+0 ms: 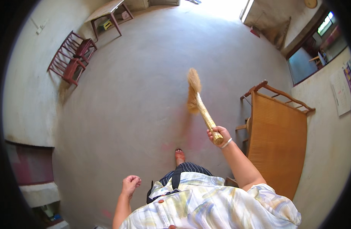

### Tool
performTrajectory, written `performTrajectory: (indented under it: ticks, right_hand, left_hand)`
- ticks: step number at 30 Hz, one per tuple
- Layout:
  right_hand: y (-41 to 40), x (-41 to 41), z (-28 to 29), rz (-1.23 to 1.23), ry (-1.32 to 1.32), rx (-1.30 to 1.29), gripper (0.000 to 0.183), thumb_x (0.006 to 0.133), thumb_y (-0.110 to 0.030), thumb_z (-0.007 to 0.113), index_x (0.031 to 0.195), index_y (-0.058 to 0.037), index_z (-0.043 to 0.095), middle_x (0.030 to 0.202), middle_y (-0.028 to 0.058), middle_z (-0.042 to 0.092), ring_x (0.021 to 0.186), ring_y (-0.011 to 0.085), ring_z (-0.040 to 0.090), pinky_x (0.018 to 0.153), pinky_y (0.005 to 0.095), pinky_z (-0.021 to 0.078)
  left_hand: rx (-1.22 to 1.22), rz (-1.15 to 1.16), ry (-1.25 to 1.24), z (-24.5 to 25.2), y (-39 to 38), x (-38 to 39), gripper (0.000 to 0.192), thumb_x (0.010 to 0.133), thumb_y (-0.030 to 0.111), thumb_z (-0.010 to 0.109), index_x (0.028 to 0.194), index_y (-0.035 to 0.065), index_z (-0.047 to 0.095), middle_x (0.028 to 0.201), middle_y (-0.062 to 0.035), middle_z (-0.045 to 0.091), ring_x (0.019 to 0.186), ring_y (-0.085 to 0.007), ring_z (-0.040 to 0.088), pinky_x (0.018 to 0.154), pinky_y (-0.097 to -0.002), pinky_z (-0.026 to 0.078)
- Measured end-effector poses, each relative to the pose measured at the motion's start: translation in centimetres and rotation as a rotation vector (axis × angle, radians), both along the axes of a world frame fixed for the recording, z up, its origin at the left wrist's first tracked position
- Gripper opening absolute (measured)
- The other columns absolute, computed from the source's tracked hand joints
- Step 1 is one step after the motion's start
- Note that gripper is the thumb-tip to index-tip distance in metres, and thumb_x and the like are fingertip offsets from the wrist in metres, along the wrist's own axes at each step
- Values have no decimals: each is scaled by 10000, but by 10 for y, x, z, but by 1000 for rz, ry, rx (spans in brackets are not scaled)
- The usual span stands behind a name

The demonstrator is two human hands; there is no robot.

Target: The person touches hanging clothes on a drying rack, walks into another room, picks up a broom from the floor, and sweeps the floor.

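My right hand [220,135] is wrapped around the thick, gold-coloured handle of a broom [205,112], close to the handle's end. The tan fibre head of the broom [194,88] points away from me, above or against the grey concrete floor [129,100]; I cannot tell whether it touches. A pale bangle [226,142] circles my right wrist. To the left of my body, my left hand [131,183] hangs with its fingers curled in. Nothing shows in it. One bare or lightly shod foot [179,155] is visible below me.
At right, a bed-like wooden frame [278,134] with a woven top stands along the wall. Dark red wooden chairs [73,68] line the left wall. A table [105,13] stands at the back left, near the bright doorway [218,8]. Another doorway [307,61] opens at the right.
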State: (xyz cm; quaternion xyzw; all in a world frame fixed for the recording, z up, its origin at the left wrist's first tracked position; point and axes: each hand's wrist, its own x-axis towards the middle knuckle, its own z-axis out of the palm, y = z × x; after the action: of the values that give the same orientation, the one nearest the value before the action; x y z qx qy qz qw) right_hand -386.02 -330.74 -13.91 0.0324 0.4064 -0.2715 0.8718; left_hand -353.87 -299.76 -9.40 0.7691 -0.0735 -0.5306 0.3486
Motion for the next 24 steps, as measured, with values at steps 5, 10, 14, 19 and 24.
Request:
performTrajectory:
  ticks: [5, 10, 14, 19, 24]
  right_hand:
    - [38, -8, 12, 108, 126, 67, 208, 687, -30, 456, 870, -15, 358, 714, 118, 455, 564, 180, 474, 477, 283, 450]
    - [52, -7, -1, 209, 84, 223, 182, 680, -31, 444, 839, -19, 356, 709, 117, 450, 567, 182, 474, 507, 295, 463]
    - [79, -11, 23, 417, -77, 118, 281, 677, -56, 434, 934, 2, 336, 746, 121, 443, 589, 177, 487, 530, 270, 470]
    - [117, 25, 55, 833, -77, -54, 344, 695, -16, 441, 1020, -68, 341, 833, 156, 475, 618, 170, 521, 537, 303, 479]
    - [149, 73, 51, 1165, -150, 82, 281, 718, -53, 449, 987, -98, 379, 781, 101, 507, 602, 143, 520, 506, 266, 461]
  left_hand:
    - [-96, 181, 52, -35, 60, -26, 81, 749, 98, 502, 714, 31, 532, 673, -52, 563, 583, -111, 529, 514, -217, 434]
    - [245, 198, 104, -75, 194, -79, 51, 716, 62, 497, 689, 25, 519, 617, -67, 538, 512, -126, 503, 421, -234, 414]
    - [494, 417, 207, -71, 266, -130, 43, 699, 53, 501, 668, 23, 508, 569, -58, 512, 452, -131, 475, 389, -243, 402]
    - [114, 347, 87, -90, 291, -157, 54, 704, 75, 503, 681, 26, 505, 593, -57, 514, 475, -132, 485, 411, -242, 412]
    - [-33, 694, 225, -79, 237, -167, 75, 716, 102, 503, 695, 31, 513, 620, -56, 530, 494, -127, 500, 444, -236, 419]
